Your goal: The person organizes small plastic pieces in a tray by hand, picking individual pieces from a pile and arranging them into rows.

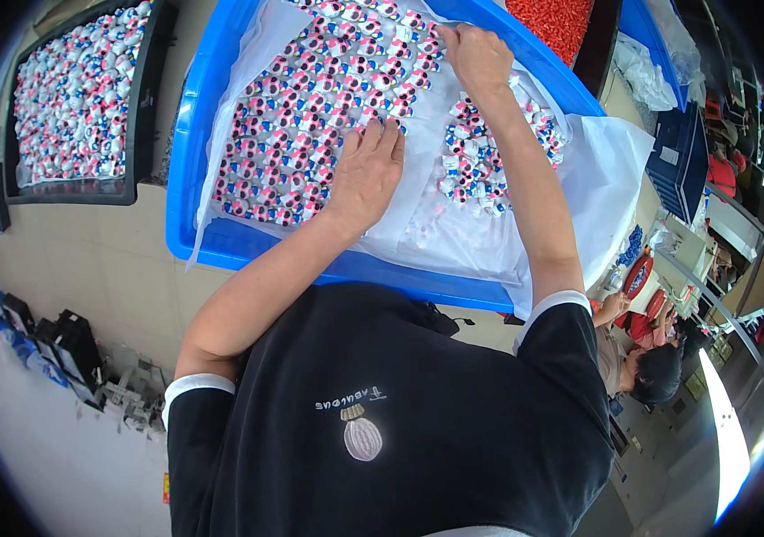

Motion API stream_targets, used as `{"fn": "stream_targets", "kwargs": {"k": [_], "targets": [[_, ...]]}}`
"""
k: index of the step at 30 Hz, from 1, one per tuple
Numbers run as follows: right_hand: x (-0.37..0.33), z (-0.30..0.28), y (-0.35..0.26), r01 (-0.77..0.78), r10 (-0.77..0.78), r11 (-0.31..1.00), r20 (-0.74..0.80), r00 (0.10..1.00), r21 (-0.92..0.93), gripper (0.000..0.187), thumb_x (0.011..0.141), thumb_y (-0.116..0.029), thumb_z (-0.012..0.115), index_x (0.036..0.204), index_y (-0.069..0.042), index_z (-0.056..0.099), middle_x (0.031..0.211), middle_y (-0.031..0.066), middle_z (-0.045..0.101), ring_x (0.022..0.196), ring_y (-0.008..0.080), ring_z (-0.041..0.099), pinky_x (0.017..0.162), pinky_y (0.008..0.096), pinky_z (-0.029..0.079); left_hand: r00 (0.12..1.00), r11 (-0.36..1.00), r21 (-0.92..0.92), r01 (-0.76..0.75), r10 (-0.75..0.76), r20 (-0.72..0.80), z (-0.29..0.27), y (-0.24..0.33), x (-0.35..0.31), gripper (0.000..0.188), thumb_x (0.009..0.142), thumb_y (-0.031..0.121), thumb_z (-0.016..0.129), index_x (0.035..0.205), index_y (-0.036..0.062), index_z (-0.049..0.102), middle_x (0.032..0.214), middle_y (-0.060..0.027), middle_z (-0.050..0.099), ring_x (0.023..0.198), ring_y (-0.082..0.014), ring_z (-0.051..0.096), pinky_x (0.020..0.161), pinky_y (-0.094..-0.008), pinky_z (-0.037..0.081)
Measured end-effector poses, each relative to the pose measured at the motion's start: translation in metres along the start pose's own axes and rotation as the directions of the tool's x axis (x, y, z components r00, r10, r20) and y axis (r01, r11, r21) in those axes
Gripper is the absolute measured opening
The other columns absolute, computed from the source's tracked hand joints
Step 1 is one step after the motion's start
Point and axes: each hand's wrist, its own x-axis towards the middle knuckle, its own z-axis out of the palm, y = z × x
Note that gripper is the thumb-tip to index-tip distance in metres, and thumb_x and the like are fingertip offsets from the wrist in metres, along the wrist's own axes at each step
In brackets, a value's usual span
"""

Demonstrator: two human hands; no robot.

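Small white, pink and blue painted figurines [283, 134] stand in close rows on a white sheet [409, 219] lining a large blue tray [187, 134]. My left hand [368, 174] rests at the right edge of these rows, fingers stretched forward, with the fingertips against the figurines. Farther off and to the right, my right hand [480, 58] has its fingers bent and drawn together at the far end of the rows. What they pinch, if anything, is hidden. A loose heap of similar figurines [471, 161] lies on the sheet, partly behind my right forearm.
At the left, a black tray [142, 125] holds many jumbled figurines [77, 98]. Red pieces [552, 22] fill a container beyond the blue tray. Clear plastic bags [646, 76] and a dark blue crate [677, 161] stand at right, near a seated co-worker [655, 371].
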Motion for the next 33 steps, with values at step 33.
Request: {"fn": "stream_targets", "kwargs": {"k": [33], "targets": [[-0.020, 0.004, 0.020, 0.331, -0.297, 0.922, -0.184, 0.937, 0.200, 0.029, 0.079, -0.027, 0.072, 0.105, -0.014, 0.071, 0.101, 0.0070, 0.065, 0.086, 0.0289, 0.065, 0.074, 0.0409, 0.053, 0.995, 1.000, 0.028, -0.005, 0.002, 0.095, -0.001, 0.002, -0.001, 0.041, 0.081, 0.016, 0.061, 0.118, -0.0020, 0.060, 0.128, -0.0138, 0.054, 0.116, -0.0279, 0.049, 0.089, -0.0410, 0.039]]}}
